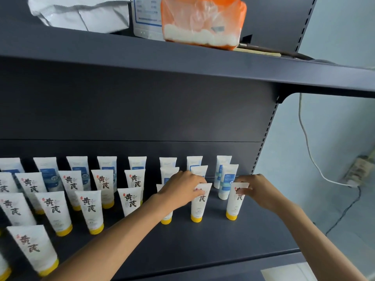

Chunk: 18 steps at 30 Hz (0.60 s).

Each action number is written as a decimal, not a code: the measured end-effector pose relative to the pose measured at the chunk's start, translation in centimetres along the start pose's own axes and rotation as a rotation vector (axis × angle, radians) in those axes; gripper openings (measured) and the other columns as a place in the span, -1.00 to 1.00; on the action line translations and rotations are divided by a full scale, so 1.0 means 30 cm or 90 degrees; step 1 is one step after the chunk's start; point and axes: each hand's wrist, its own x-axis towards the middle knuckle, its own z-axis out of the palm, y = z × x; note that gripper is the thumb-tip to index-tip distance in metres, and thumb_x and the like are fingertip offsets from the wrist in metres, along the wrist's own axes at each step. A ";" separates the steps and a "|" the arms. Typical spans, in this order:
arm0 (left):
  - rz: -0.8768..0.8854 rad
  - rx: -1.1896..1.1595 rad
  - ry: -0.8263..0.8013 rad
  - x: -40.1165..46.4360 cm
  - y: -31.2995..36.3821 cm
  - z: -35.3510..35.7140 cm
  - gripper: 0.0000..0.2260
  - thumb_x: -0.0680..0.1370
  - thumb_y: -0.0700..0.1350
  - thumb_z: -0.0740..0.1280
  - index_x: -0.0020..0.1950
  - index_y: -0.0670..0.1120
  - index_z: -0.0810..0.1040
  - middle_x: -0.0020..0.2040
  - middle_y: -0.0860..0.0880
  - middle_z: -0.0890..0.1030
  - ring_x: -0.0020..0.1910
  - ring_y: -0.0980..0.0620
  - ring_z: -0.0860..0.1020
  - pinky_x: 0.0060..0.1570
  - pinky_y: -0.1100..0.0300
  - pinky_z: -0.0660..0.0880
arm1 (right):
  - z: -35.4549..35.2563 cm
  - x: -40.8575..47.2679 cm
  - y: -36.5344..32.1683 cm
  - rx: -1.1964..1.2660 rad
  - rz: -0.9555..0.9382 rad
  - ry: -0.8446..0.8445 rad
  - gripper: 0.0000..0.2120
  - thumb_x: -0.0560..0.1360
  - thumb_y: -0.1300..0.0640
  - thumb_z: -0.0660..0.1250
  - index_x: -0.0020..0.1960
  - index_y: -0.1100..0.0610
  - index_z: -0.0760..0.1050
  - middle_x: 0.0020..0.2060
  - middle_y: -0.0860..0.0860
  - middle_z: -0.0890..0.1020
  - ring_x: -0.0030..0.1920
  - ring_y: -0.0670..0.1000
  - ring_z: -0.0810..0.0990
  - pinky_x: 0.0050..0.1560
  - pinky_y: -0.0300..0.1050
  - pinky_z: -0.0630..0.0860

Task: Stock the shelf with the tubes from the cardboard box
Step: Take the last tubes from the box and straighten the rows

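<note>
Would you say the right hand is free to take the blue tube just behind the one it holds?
Probably not yet: the right hand pinches a yellow-capped tube, which stands in front of the blue tube.

The left hand (180, 189) hides most of one yellow-capped tube (166, 219) — far-left tubes (4, 268) (cropped) run off-frame.
</note>
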 end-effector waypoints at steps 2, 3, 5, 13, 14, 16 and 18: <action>0.004 -0.009 0.015 -0.003 -0.009 -0.005 -0.67 0.59 0.04 0.35 0.35 0.08 0.52 0.25 0.07 0.62 0.17 -0.01 0.57 0.06 0.10 0.50 | -0.007 -0.001 -0.004 -0.007 0.008 -0.009 -0.74 0.51 0.14 0.43 0.19 -0.04 0.60 0.03 -0.22 0.60 -0.10 -0.23 0.56 -0.11 -0.39 0.38; 0.008 -0.009 0.026 -0.005 -0.015 -0.010 -0.63 0.59 0.05 0.34 0.39 0.09 0.48 0.31 0.10 0.58 0.23 0.01 0.54 0.14 0.09 0.50 | -0.011 -0.002 -0.008 -0.003 0.007 -0.006 -0.74 0.51 0.11 0.44 0.19 -0.04 0.59 0.05 -0.23 0.61 -0.06 -0.27 0.58 -0.06 -0.38 0.42; 0.026 0.001 0.061 -0.011 -0.026 -0.025 -0.58 0.59 0.06 0.34 0.45 0.10 0.41 0.39 0.13 0.51 0.31 0.07 0.47 0.22 0.14 0.45 | -0.014 -0.005 -0.020 -0.003 -0.015 0.024 -0.72 0.51 0.06 0.44 0.21 -0.04 0.57 0.12 -0.21 0.63 0.09 -0.18 0.62 0.08 -0.22 0.53; 0.054 0.065 0.187 -0.066 -0.080 -0.106 -0.55 0.59 0.07 0.33 0.47 0.08 0.35 0.44 0.16 0.39 0.39 0.10 0.37 0.24 0.12 0.49 | 0.026 -0.016 -0.184 -0.191 -0.118 0.148 -0.51 0.58 -0.02 0.32 0.47 -0.04 0.31 0.31 -0.10 0.51 0.09 0.06 0.60 -0.03 -0.05 0.55; 0.050 0.070 0.195 -0.080 -0.089 -0.118 -0.55 0.59 0.07 0.32 0.46 0.08 0.35 0.44 0.16 0.38 0.37 0.09 0.39 0.21 0.10 0.51 | 0.034 -0.017 -0.209 -0.189 -0.125 0.162 -0.50 0.58 -0.02 0.32 0.48 -0.03 0.31 0.32 -0.09 0.51 0.12 0.07 0.58 -0.03 -0.06 0.54; 0.046 0.085 0.212 -0.113 -0.110 -0.141 -0.56 0.59 0.07 0.32 0.45 0.08 0.34 0.43 0.15 0.39 0.34 0.08 0.41 0.19 0.14 0.51 | 0.051 -0.017 -0.257 -0.171 -0.142 0.185 -0.51 0.57 -0.02 0.33 0.47 0.00 0.32 0.32 -0.07 0.51 0.16 0.08 0.57 -0.04 -0.05 0.55; 0.041 0.099 0.227 -0.152 -0.132 -0.166 -0.57 0.59 0.07 0.32 0.44 0.08 0.35 0.42 0.15 0.39 0.32 0.09 0.41 0.20 0.19 0.46 | 0.068 -0.015 -0.304 -0.153 -0.164 0.207 -0.50 0.56 -0.01 0.36 0.45 0.03 0.35 0.30 -0.05 0.53 0.14 0.08 0.58 -0.08 -0.03 0.58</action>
